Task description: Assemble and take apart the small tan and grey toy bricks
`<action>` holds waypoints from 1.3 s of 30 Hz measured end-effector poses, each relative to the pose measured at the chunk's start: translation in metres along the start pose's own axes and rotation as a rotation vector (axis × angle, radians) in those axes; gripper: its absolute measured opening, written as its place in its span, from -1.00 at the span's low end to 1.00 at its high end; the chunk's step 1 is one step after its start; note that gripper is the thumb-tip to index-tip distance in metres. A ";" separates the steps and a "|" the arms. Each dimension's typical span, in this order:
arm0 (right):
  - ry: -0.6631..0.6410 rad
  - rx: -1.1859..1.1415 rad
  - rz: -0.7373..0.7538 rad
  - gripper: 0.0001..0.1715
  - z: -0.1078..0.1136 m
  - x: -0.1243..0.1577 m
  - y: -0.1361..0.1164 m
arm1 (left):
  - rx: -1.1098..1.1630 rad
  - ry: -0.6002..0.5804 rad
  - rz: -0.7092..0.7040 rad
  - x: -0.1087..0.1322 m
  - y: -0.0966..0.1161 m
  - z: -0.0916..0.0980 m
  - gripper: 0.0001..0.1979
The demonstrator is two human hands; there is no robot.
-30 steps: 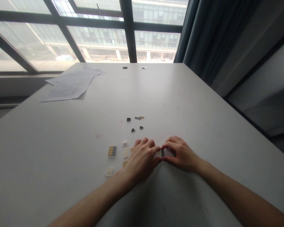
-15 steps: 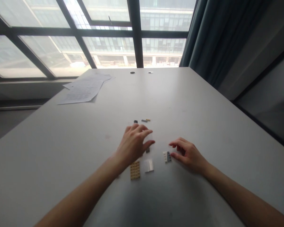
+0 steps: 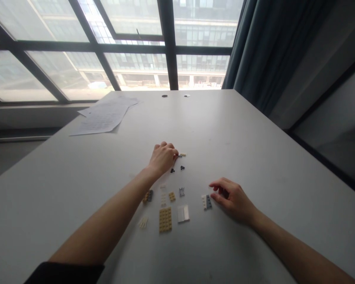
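Observation:
My left hand (image 3: 163,157) reaches to the far group of small toy brick pieces, thumb and forefinger pinched at a small grey brick piece (image 3: 180,156); the fingertips partly hide it. A small yellow piece (image 3: 183,154) lies right beside it. Two small black pieces (image 3: 182,168) are nearer to me, below that hand. My right hand (image 3: 232,199) rests over the table with loosely curled fingers and a gap between thumb and forefinger, holding nothing. Just left of its thumb lies a white and dark grey studded plate pair (image 3: 206,202).
Nearer me lie a tan studded plate (image 3: 165,219), a clear-white flat piece (image 3: 183,213), a small tan plate (image 3: 172,196), a light grey piece (image 3: 181,191) and cream pieces (image 3: 143,223). Paper sheets (image 3: 103,118) lie at the table's far left.
My left hand has moved forward from above the middle pieces to the far grey piece and its fingers have closed. My right hand stays beside the white and grey plates.

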State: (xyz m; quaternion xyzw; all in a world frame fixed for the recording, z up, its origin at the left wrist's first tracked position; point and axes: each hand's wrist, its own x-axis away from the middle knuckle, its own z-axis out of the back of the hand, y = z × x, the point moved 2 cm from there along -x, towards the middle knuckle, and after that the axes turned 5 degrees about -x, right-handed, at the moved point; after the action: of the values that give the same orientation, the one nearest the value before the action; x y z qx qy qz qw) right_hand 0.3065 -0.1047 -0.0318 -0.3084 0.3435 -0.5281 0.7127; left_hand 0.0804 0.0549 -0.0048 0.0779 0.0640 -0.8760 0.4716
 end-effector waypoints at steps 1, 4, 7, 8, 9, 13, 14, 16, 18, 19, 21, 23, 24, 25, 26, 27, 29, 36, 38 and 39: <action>0.000 0.002 0.000 -0.84 0.000 0.000 0.000 | -0.006 0.007 -0.012 0.001 0.000 0.000 -0.76; 0.009 -0.008 -0.002 -0.83 0.000 0.000 0.000 | -0.015 0.026 -0.044 0.005 0.004 0.004 -0.73; 0.068 -0.076 -0.024 -0.81 0.002 0.000 0.002 | -0.004 0.047 -0.096 0.015 0.020 0.015 -0.74; 0.107 -0.121 -0.041 -0.80 0.004 0.000 0.002 | 0.004 0.056 -0.140 0.020 0.030 0.020 -0.76; 0.147 -0.177 -0.064 -0.78 0.005 0.000 0.002 | 0.016 0.071 -0.233 0.025 0.042 0.026 -0.78; 0.175 -0.476 -0.159 -0.69 0.007 -0.001 -0.001 | 0.052 0.089 -0.558 0.047 0.090 0.047 -0.83; 0.153 -0.539 -0.174 -0.69 0.006 -0.001 -0.003 | 0.069 0.087 -0.592 0.051 0.098 0.050 -0.83; 0.130 -0.611 -0.192 -0.73 0.005 -0.001 -0.008 | 0.131 0.079 -0.617 0.055 0.107 0.051 -0.84; 0.124 -0.593 -0.188 -0.77 0.006 0.000 -0.014 | 0.222 0.076 -0.593 0.056 0.111 0.050 -0.84; 0.115 -0.553 -0.178 -0.79 0.008 0.000 -0.017 | 0.266 0.083 -0.566 0.057 0.110 0.048 -0.84; 0.091 -0.428 -0.159 -0.82 0.012 0.001 -0.021 | 0.325 0.106 -0.507 0.058 0.109 0.046 -0.84; 0.083 -0.271 -0.159 -0.80 0.018 0.003 -0.023 | 0.332 0.142 -0.460 0.062 0.107 0.046 -0.85; 0.079 -0.196 -0.168 -0.78 0.021 0.004 -0.022 | 0.317 0.156 -0.449 0.066 0.107 0.047 -0.86; 0.069 -0.129 -0.181 -0.77 0.023 0.004 -0.021 | 0.291 0.164 -0.450 0.071 0.107 0.046 -0.87; 0.046 -0.074 -0.195 -0.76 0.024 0.005 -0.019 | 0.253 0.168 -0.464 0.077 0.108 0.046 -0.87; 0.016 -0.030 -0.207 -0.76 0.025 0.006 -0.018 | 0.206 0.167 -0.489 0.084 0.109 0.044 -0.86; -0.040 0.027 -0.220 -0.76 0.023 0.008 -0.016 | 0.099 0.164 -0.564 0.099 0.114 0.039 -0.85; -0.057 0.162 -0.163 -0.78 0.008 0.008 -0.021 | -0.030 0.225 -0.644 0.139 0.133 0.018 -0.83; -0.074 0.186 -0.143 -0.78 0.006 0.008 -0.021 | -0.034 0.245 -0.633 0.140 0.133 0.016 -0.82; -0.078 0.187 -0.139 -0.78 0.006 0.008 -0.020 | -0.036 0.248 -0.624 0.140 0.132 0.014 -0.82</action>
State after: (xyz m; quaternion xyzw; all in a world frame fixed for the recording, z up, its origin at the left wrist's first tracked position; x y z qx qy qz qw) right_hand 0.3020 -0.1174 -0.0137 -0.2841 0.2426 -0.5934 0.7130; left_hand 0.1132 -0.1345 -0.0233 0.1524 0.1570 -0.9608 0.1705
